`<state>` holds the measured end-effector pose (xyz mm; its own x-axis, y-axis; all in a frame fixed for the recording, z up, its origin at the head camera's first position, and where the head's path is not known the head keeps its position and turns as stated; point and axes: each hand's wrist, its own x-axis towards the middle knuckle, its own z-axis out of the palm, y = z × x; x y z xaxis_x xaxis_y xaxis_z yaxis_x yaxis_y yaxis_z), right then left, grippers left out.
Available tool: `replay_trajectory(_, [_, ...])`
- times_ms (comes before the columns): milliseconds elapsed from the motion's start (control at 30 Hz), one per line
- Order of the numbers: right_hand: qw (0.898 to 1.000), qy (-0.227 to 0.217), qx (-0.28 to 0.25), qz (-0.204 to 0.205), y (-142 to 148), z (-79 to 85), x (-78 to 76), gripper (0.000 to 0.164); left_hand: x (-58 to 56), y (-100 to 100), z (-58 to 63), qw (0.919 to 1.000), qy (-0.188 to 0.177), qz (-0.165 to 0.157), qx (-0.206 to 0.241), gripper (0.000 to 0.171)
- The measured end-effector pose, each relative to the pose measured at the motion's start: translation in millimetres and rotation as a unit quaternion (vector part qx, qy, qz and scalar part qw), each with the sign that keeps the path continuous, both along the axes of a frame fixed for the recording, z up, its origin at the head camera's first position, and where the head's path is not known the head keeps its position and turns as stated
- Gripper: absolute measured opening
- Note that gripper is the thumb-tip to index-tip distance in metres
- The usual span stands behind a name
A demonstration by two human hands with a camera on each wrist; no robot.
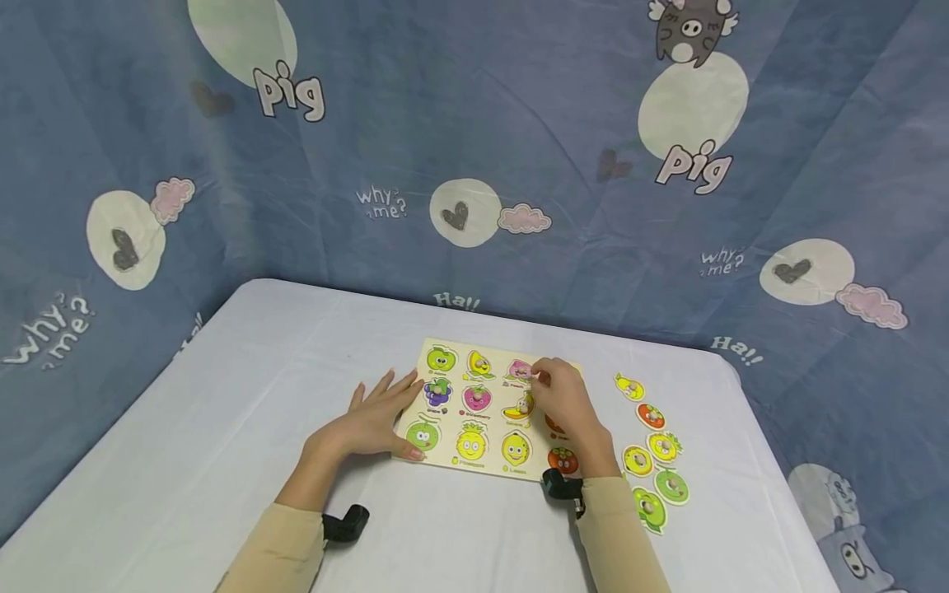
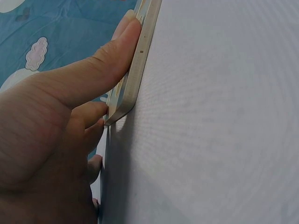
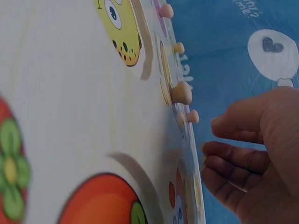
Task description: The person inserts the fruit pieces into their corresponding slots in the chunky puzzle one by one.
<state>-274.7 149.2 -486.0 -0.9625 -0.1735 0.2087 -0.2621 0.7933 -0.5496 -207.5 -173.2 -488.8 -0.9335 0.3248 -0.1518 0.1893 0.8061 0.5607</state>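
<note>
A wooden fruit puzzle board lies on the table with rows of printed fruits. My left hand rests spread along its left side; in the left wrist view the thumb presses on the board near its edge. My right hand is over the board's far right part, fingertips beside the pink peach piece. In the right wrist view, thumb and loosely curled fingers stand apart with nothing visible between them, near a small wooden knob. The knobbed banana piece and strawberry piece sit in the board.
Right of the board lie several loose knobbed pieces, among them a yellow pear, a red one, a pineapple and a green melon. They are on a white-covered table. A blue patterned cloth hangs behind.
</note>
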Motion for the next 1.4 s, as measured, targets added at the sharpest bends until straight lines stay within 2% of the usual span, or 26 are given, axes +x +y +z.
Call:
replay_trajectory(200, [1.000,-0.012,0.006,-0.012,7.1,1.9,1.2,0.021,-2.3,-1.3,-3.9,0.9999,0.007,0.001,-0.010,0.126])
replay_trajectory(467, [0.999,-0.023,-0.002,-0.027,17.7,4.0,3.9,0.020,-1.8,-0.8,-2.6,0.9999,0.008,0.002,-0.008,0.127])
replay_trajectory(733, [0.998,-0.041,-0.003,-0.037,30.1,4.3,2.4,0.026,-2.8,-0.9,-3.8,0.9999,0.008,0.005,-0.009,0.127])
replay_trajectory(1033, [0.995,-0.067,0.003,-0.073,43.6,5.1,3.1,0.027,-2.4,-0.4,-5.2,0.9999,0.005,0.003,-0.010,0.127])
replay_trajectory(1400, [0.994,-0.063,0.011,-0.093,63.1,5.8,3.6,0.024,-1.2,0.6,-2.5,0.9999,0.012,0.002,-0.003,0.127])
